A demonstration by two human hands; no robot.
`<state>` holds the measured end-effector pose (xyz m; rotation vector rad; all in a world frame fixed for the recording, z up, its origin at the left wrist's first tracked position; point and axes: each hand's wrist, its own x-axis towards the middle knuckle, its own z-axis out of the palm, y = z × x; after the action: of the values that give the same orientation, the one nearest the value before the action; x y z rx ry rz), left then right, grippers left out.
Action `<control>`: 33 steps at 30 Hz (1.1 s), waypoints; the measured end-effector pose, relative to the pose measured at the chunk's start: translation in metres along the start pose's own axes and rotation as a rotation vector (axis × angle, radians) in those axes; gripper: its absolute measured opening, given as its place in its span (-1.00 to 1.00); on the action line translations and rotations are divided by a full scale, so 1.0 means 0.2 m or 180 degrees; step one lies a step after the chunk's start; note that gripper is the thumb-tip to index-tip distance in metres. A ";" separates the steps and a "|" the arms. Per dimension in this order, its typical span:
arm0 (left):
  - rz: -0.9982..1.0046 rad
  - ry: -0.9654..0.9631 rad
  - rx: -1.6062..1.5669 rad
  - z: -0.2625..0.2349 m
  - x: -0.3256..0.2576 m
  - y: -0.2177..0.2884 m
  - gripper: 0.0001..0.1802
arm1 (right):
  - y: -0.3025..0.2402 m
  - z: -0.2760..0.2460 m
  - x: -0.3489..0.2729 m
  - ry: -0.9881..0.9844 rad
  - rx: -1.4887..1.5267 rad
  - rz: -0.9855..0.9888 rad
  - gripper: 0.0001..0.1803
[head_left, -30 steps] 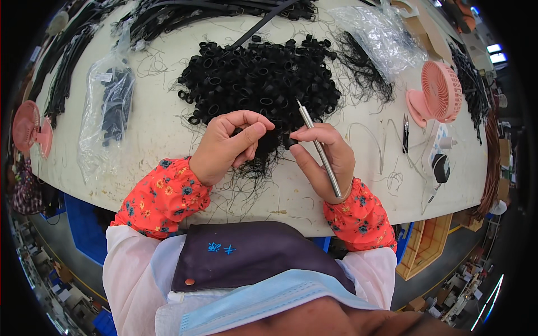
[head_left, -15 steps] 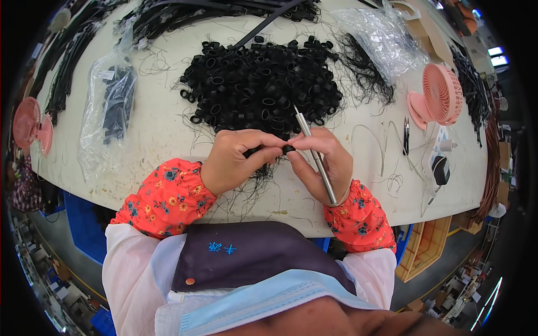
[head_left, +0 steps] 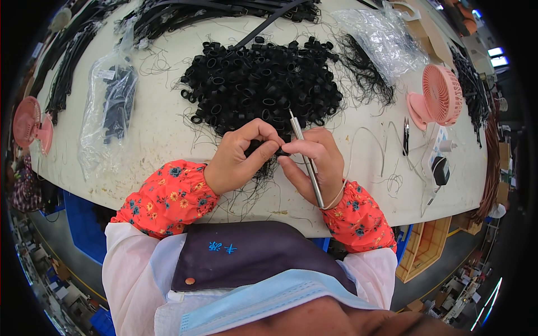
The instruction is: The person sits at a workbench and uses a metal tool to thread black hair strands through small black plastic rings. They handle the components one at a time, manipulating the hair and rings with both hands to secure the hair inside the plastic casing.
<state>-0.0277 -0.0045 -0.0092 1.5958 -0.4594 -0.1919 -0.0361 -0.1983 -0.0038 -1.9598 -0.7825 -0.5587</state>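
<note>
Two hands at near centre of the pale surface (head_left: pixel 168 140): left hand (head_left: pixel 238 159) and right hand (head_left: pixel 316 162) pinch one small black elastic loop (head_left: pixel 278 150); right grip also clasps a slim metal tool (head_left: pixel 307 162). Step judged: working the loop; next calls for steady fingertips.

Two pink fans (head_left: pixel 440 95), (head_left: pixel 28 123); two clear plastic bags (head_left: pixel 109 106), (head_left: pixel 381 33); one metal rod (head_left: pixel 307 162) between right-hand fingers (head_left: pixel 302 148); black rings (head_left: pixel 260 78) uncountable.

Shiny metal tool (head_left: pixel 307 162), matt black rubbery rings (head_left: pixel 263 84), glossy plastic bag (head_left: pixel 106 112)
</note>
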 end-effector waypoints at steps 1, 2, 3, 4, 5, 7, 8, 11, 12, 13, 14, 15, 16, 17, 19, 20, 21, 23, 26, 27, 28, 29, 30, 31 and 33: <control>0.0010 0.0096 0.0005 0.01 0.00 0.00 -0.92 | 0.00 0.00 0.00 -0.0042 0.0014 0.0022 -0.61; 0.0021 0.0185 0.0003 0.02 0.00 0.00 -0.91 | 0.00 0.00 0.00 -0.0084 0.0021 0.0049 -0.61; 0.0027 0.0193 0.0132 0.02 0.00 0.00 -0.91 | 0.00 -0.01 0.00 -0.0126 0.0028 0.0076 -0.60; 0.0033 0.0201 0.0260 0.01 0.00 0.02 -0.92 | -0.01 -0.01 0.00 -0.0154 0.0174 0.0172 -0.63; 0.0039 0.0214 0.0389 0.01 0.00 0.03 -0.92 | -0.02 -0.03 0.02 -0.0185 0.0323 0.0264 -0.65; 0.0016 0.0150 0.0382 0.00 0.00 0.03 -0.91 | -0.04 -0.05 0.03 -0.0142 0.0947 0.0776 -0.70; 0.0002 0.0125 0.0392 0.00 0.00 0.04 -0.91 | -0.07 -0.06 0.02 -0.0066 0.1433 0.1187 -0.73; -0.0024 0.0131 0.0400 -0.01 0.00 0.04 -0.91 | -0.03 -0.10 0.01 0.0073 0.2199 0.1624 -0.74; -0.0033 0.0123 0.0381 -0.01 0.00 0.04 -0.91 | 0.00 -0.11 0.00 0.0033 0.2267 0.1600 -0.73; -0.0043 0.0116 0.0362 -0.01 0.00 0.05 -0.91 | 0.02 -0.12 -0.01 -0.0007 0.2335 0.1576 -0.71; -0.0059 0.0117 0.0356 -0.01 0.00 0.04 -0.91 | 0.00 -0.11 0.01 0.0071 0.2339 0.1645 -0.66; 0.0007 0.0170 0.0406 0.00 0.00 0.04 -0.92 | 0.00 -0.11 0.01 0.0017 0.2365 0.1644 -0.67; 0.0073 0.0222 0.0457 0.00 0.00 0.03 -0.93 | 0.01 -0.11 0.01 -0.0036 0.2390 0.1643 -0.68; 0.0140 0.0273 0.0504 0.01 0.00 0.02 -0.94 | 0.01 -0.11 0.01 -0.0088 0.2411 0.1644 -0.69; 0.0148 0.0267 0.0482 0.01 0.00 0.03 -0.94 | 0.00 -0.10 0.01 -0.0136 0.2441 0.1650 -0.70; 0.0152 0.0268 0.0476 0.01 0.00 0.03 -0.94 | 0.00 -0.10 0.01 -0.0162 0.2460 0.1649 -0.71; 0.0142 0.0268 0.0463 0.01 0.00 0.03 -0.94 | 0.00 -0.10 0.01 -0.0158 0.2475 0.1666 -0.71; 0.0122 0.0265 0.0433 0.01 0.00 0.02 -0.94 | 0.01 -0.09 0.00 -0.0150 0.2500 0.1702 -0.72; 0.0145 0.0236 0.0457 0.01 0.00 0.02 -0.94 | 0.01 -0.10 0.00 -0.0197 0.2458 0.1695 -0.72; 0.0072 0.0170 0.0453 0.00 0.00 0.02 -0.93 | 0.00 -0.10 0.00 -0.0189 0.2451 0.1713 -0.72; 0.0000 0.0102 0.0448 0.00 0.00 0.03 -0.92 | 0.00 -0.10 0.00 -0.0181 0.2443 0.1731 -0.71; -0.0076 0.0047 0.0456 -0.01 -0.01 0.04 -0.90 | 0.00 -0.10 0.01 -0.0181 0.2449 0.1742 -0.71; -0.0076 0.0051 0.0456 -0.01 -0.01 0.04 -0.90 | 0.00 -0.10 0.01 -0.0186 0.2446 0.1738 -0.71; -0.0076 0.0055 0.0456 -0.01 -0.01 0.04 -0.90 | 0.01 -0.10 0.01 -0.0192 0.2443 0.1734 -0.70; -0.0060 0.0065 0.0451 -0.01 -0.01 0.04 -0.91 | 0.01 -0.10 0.01 -0.0225 0.2416 0.1699 -0.71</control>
<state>-0.0299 -0.0018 -0.0020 1.7395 -0.4503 -0.1600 -0.0347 -0.2153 0.0050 -1.3821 -0.3888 0.1295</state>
